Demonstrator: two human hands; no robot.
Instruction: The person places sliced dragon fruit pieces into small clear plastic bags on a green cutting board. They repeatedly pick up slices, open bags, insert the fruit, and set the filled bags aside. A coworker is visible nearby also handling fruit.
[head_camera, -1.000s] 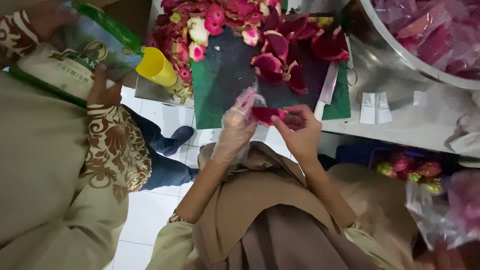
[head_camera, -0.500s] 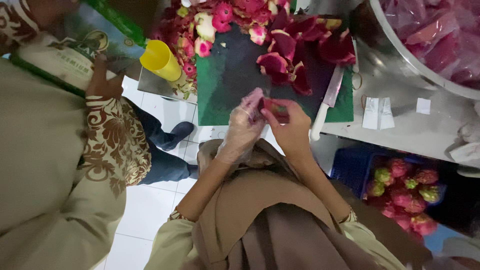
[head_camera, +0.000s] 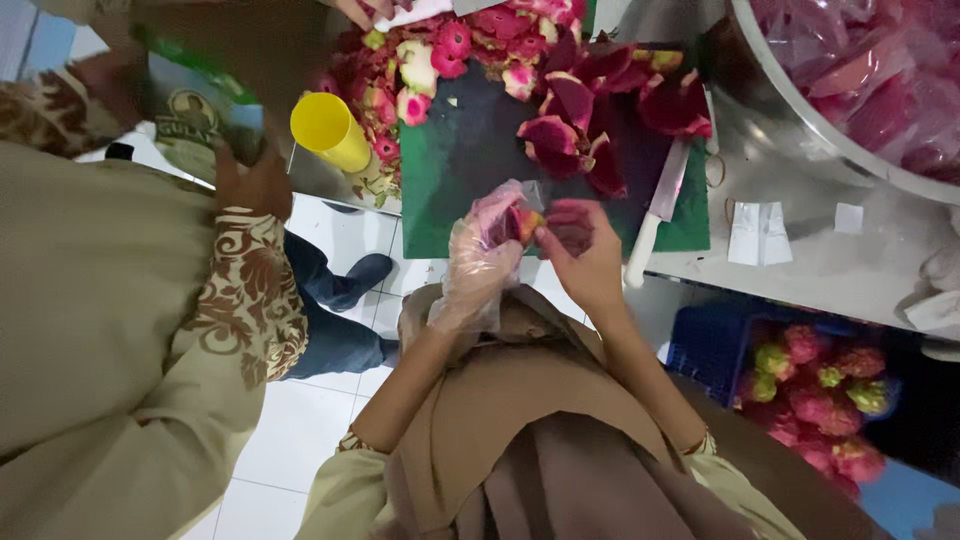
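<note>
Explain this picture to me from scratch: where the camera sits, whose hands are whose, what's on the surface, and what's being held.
There is no machine here. A person wears one camera on the head, and it looks straight down past their own clothes to their two hands.

The left hand, inside a thin clear plastic glove, and the bare right hand meet over the near edge of a dark green cutting board. Between them they hold a small piece of pink dragon fruit.

On the board lie peeled pink fruit skins, and a white-handled knife rests at its right side. A yellow cup stands to the left, and a big metal bowl of filled plastic bags sits at top right. Below the counter, a blue crate holds whole dragon fruit.

The sleeve with the brown pattern on the left belongs to another person.
</note>
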